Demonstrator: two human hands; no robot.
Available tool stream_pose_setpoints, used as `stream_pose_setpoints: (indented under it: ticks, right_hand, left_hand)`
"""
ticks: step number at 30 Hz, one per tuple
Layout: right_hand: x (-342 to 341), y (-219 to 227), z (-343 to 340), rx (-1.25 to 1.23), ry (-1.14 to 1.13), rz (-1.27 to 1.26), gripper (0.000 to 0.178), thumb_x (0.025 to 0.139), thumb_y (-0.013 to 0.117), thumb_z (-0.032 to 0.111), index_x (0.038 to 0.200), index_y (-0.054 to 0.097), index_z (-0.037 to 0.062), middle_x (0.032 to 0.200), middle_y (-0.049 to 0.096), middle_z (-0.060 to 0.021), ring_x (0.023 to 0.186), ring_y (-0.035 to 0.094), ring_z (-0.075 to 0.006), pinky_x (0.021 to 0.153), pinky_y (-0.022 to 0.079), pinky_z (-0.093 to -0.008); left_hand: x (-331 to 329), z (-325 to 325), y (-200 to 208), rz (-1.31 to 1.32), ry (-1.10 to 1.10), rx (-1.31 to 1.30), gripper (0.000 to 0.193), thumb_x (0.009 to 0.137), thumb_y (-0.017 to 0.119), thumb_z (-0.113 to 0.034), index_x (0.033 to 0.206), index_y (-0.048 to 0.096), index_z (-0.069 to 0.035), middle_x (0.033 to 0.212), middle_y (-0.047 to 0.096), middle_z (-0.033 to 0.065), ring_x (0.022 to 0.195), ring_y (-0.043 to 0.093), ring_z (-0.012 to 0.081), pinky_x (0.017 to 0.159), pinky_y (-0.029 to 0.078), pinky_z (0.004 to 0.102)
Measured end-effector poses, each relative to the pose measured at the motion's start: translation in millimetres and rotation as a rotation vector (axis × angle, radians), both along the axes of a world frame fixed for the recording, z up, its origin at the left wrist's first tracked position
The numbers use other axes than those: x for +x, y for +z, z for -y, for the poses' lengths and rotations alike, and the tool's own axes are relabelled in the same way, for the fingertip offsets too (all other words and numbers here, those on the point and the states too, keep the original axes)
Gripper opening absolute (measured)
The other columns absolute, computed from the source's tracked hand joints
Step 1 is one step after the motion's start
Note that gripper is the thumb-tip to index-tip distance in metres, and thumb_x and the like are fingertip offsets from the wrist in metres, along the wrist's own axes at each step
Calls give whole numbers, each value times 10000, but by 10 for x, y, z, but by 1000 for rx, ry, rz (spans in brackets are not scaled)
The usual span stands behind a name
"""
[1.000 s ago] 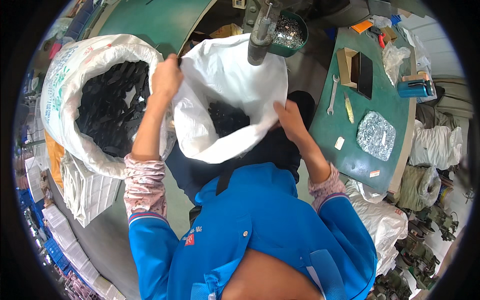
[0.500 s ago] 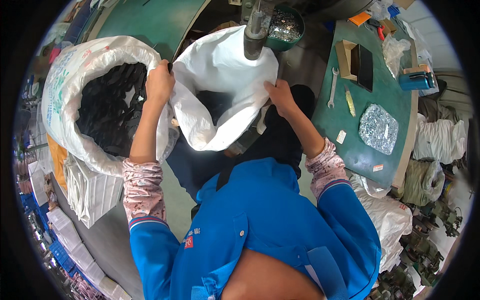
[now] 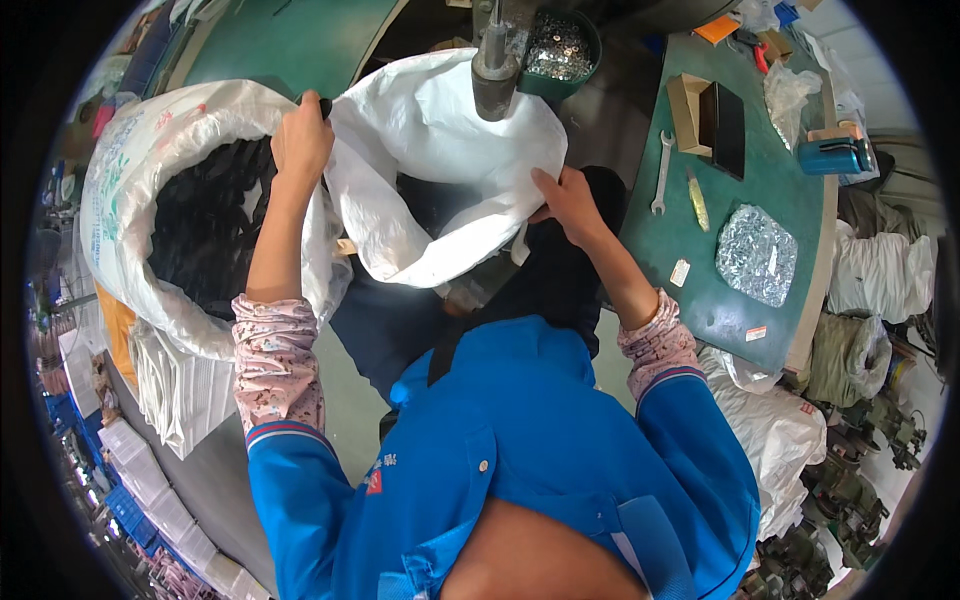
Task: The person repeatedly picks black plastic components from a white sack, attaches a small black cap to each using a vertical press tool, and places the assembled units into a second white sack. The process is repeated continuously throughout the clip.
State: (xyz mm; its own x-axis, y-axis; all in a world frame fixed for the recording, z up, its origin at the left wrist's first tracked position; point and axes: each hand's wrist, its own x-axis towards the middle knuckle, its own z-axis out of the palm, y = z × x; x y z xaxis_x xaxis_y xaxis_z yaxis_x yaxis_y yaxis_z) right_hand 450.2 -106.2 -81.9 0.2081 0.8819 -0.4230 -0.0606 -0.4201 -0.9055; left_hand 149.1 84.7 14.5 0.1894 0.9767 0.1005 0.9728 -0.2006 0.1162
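A white woven sack point(image 3: 450, 258) hangs open in front of me, with dark contents deep inside. My right hand point(image 3: 572, 207) is closed on its right rim, thumb on top. My left hand point(image 3: 302, 145) is closed beside the left rim, and a small black piece point(image 3: 325, 108) sticks out from its fingers. I cannot tell whether this hand also touches the sack. To the left stands a fuller white bag point(image 3: 110, 210) with its edge rolled down, filled with flat black pieces point(image 3: 205, 225). My left forearm crosses in front of that bag.
A machine's metal spindle point(image 3: 495, 80) hangs over the sack's far rim. Behind it sits a green bin point(image 3: 560, 60) of small metal parts. On the right green table point(image 3: 690, 255) lie a wrench point(image 3: 663, 172), a yellow-handled cutter point(image 3: 697, 200), an open box point(image 3: 690, 112) and a clear bag of parts point(image 3: 757, 255).
My left hand has moved left and slightly away from me, with the black piece in its fingers. The sack's mouth has opened wider, and my right hand has shifted a little right with the rim.
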Motion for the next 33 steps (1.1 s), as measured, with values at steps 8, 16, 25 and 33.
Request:
stream_pose_setpoints:
  ticks: [8,16,25,33]
  right_hand:
    - [-26,382,-84,-58,-70,166,521,822,656,375,1070,580,-76,834,646,-144,629,635,-188,521,505,-305]
    - [274,125,-366,98,-104,726,600,747,694,448,1088,594,-35,871,655,-227,804,651,-384,776,500,-422]
    - [386,227,-315,219,-166,841,225,781,551,118,974,612,20,832,639,-258,818,618,-441,713,491,-478]
    - [303,397,-63,43,-105,698,424,816,636,281,1126,566,0,826,663,-162,724,655,-307,666,517,-380]
  left_hand:
    - [732,171,57,427,-204,-157,612,790,657,-86,1316,345,-49,868,658,231,760,645,406,674,526,458]
    - [1175,-566,-411,484,-7,-590,433,806,564,-47,1231,489,-10,797,647,194,515,655,247,472,578,358]
    - [863,-762,-291,1064,-56,-209,209,934,508,-77,1096,552,47,905,668,144,730,673,179,574,560,294]
    - [-117,953,140,675,41,1,269,879,603,-162,1094,557,-7,741,637,166,576,614,209,533,457,347]
